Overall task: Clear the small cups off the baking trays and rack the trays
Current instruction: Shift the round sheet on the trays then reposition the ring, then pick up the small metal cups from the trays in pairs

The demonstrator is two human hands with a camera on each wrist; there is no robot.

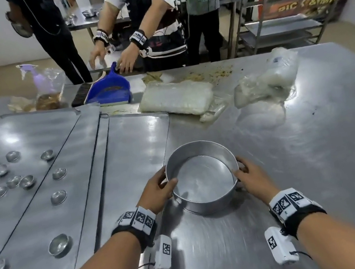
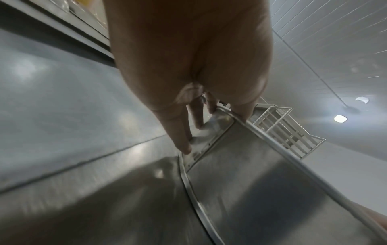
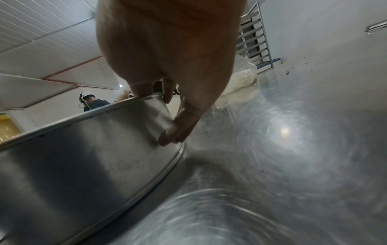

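Head view, far left: flat sheet-metal baking trays [image 1: 82, 165], dull grey with bright glare patches, laid overlapping on the steel table [image 1: 318, 157]; at least three edges visible, exact count unclear. Scattered over the two leftmost trays: small cups [image 1: 59, 197], shallow round shiny metal, about sixteen in sight, some cut off by the frame edge; clustered far left, strung out singly toward the near edge.

Far side, left of centre: blue plastic dustpan [image 1: 108, 88] with a dark brush beside it, another person's hand on its handle.

Centre: left hand [image 1: 158, 191] clasping the left wall of a round metal pan [image 1: 203, 177], thumb hooked over the rim, fingers curved round the outside. Pan straight-sided, brushed aluminium, empty, sitting partly on the rightmost tray's edge and partly on bare table. Left wrist view: fingertips [image 2: 184, 145] pressed on the wall by a riveted seam.

Far centre: clear plastic pack [image 1: 177, 101], whitish, flat, rectangular; crumpled plastic bag [image 1: 269, 82] right of it.

Right of pan: right hand [image 1: 253, 178] gripping the opposite wall likewise, thumb on rim. Right wrist view: fingers [image 3: 178, 131] flat against the outside wall.

Far right: steel tray rack [image 1: 287, 8], many runners.
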